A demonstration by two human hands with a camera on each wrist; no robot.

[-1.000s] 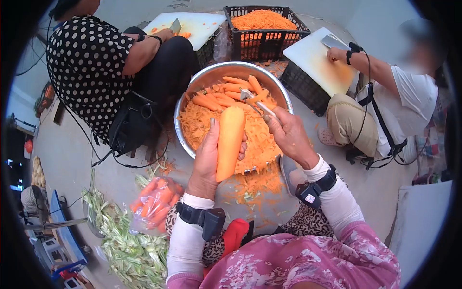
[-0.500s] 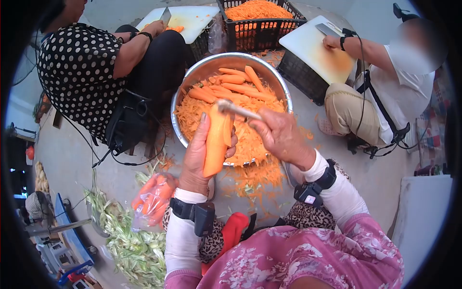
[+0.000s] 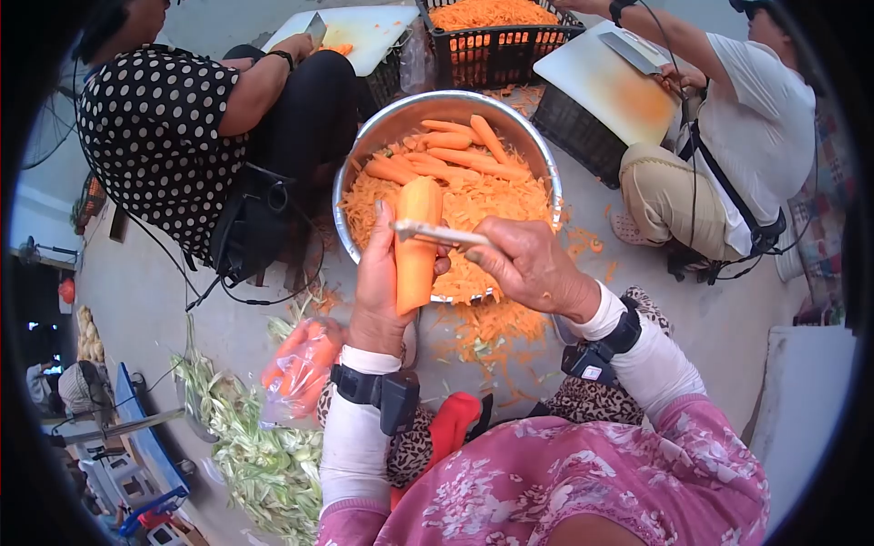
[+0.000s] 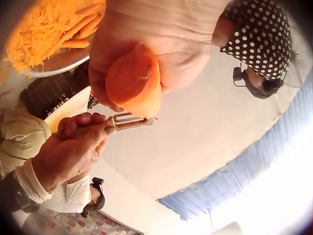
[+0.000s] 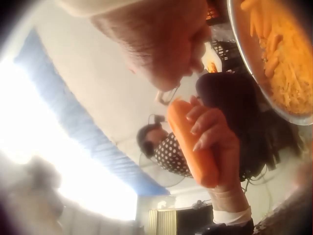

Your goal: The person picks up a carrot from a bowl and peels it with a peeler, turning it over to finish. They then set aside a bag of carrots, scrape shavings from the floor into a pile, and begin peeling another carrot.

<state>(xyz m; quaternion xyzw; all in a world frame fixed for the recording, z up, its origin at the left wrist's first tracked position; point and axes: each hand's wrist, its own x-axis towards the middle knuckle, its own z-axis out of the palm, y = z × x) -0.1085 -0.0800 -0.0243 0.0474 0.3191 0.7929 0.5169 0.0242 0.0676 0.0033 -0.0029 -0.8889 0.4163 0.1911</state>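
The left hand grips a thick peeled carrot, held upright over the near rim of a metal basin. In the left wrist view the cut end of the carrot faces the camera. The right hand holds a peeler by its handle, its head lying across the carrot's upper part in the head view. Fingers of the left hand wrap the carrot in the right wrist view. Orange peelings and several peeled carrots fill the basin.
Two people sit beyond the basin at cutting boards with knives. Between them stands a black crate of shredded carrot. Bagged carrots and green husks lie at the left on the floor, with scattered peelings below the basin.
The peeler has moved from above the basin onto the carrot, and a strip seen hanging off the carrot is gone. The person at right has raised one arm off the board.
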